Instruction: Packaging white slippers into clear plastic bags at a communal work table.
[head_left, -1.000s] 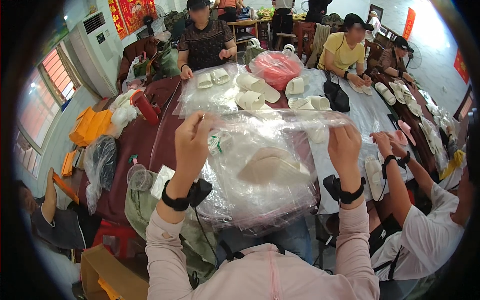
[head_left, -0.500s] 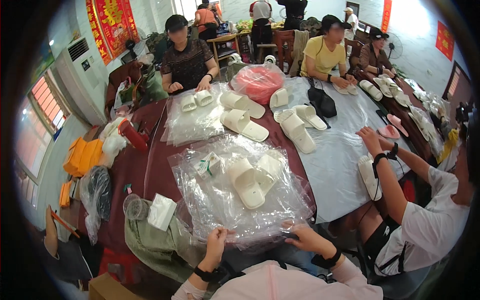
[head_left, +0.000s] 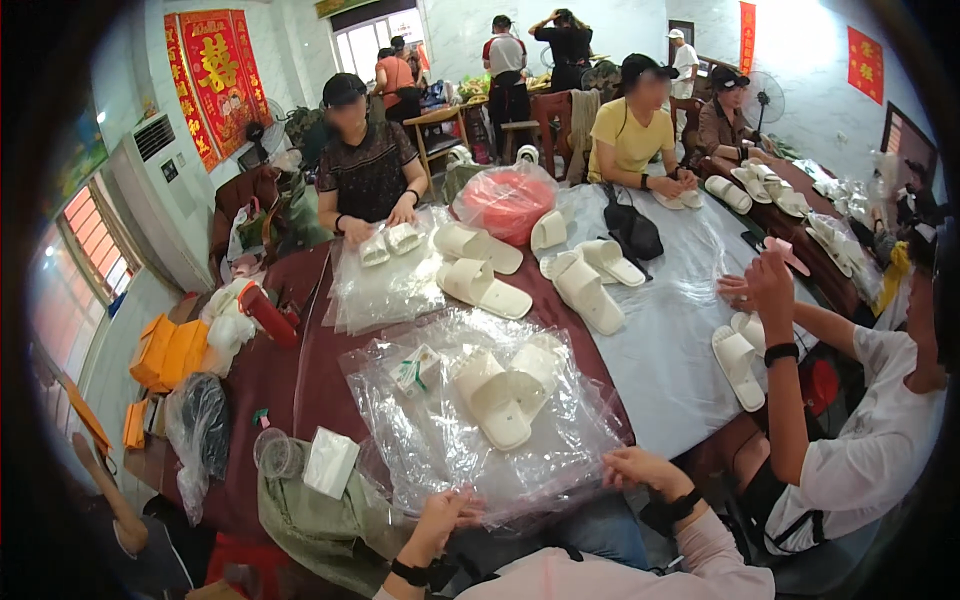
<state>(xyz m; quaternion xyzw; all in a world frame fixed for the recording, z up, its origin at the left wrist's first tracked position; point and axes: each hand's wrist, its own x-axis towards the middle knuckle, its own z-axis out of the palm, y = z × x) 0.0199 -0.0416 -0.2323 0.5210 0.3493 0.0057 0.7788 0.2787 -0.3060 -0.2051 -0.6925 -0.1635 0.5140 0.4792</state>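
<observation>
A stack of clear plastic bags (head_left: pixel 420 440) lies on the dark red table before me, with a pair of cream slippers (head_left: pixel 495 408) on top, one overlapping the other. A small white box with green marks (head_left: pixel 415 371) rests on the bags beside them. At the near left edge of the stack is my left hand (head_left: pixel 446 518), open, its fingers apart against the plastic. My right hand (head_left: pixel 642 470) is at the near right corner, fingers loosely bent and apart, close to the plastic. Neither hand visibly grips anything.
More cream slippers (head_left: pixel 484 290) lie across the table. A red plastic-wrapped bundle (head_left: pixel 510 203) stands farther back. At left are a white tissue pack (head_left: pixel 330 462), a clear tub (head_left: pixel 280 453) and a red flask (head_left: pixel 268 314). A co-worker at right holds a pink slipper (head_left: pixel 787 256); others sit opposite.
Both my hands have shifted along the near edge: the left slightly right and down, the right outward to the corner. The co-worker at right has lifted a pink slipper. The view has tilted up slightly.
</observation>
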